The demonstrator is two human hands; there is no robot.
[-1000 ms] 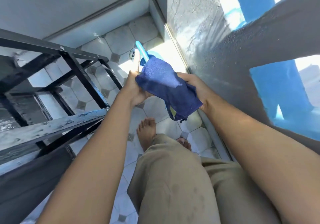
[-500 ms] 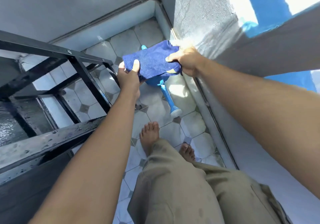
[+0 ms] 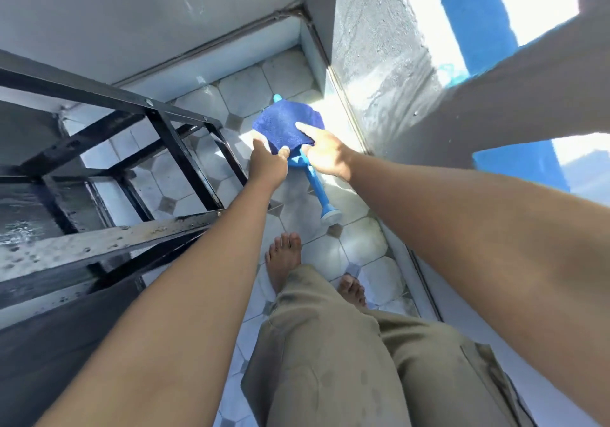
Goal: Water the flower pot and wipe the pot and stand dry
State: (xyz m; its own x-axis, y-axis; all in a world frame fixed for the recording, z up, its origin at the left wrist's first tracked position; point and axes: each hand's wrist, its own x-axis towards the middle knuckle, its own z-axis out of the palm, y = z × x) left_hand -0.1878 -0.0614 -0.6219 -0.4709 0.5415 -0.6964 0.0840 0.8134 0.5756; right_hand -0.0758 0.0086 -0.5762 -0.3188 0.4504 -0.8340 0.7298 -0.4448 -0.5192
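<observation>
A dark blue cloth lies draped over the body of a light blue watering can that stands on the tiled floor, its long spout pointing toward my feet. My left hand pinches the cloth's near left edge. On the cloth's near right edge rests my right hand, with one finger stretched across the fabric. The black metal stand rises at the left, its bars wet and speckled. No flower pot is in view.
A grey textured wall with blue-painted parts runs along the right. A low white ledge closes the far corner. My bare feet stand on the hexagon tiles just behind the can's spout.
The cloth went from bunched in both hands near me, to spread out farther away, to lowered onto the watering can. Both arms have stretched out and down.
</observation>
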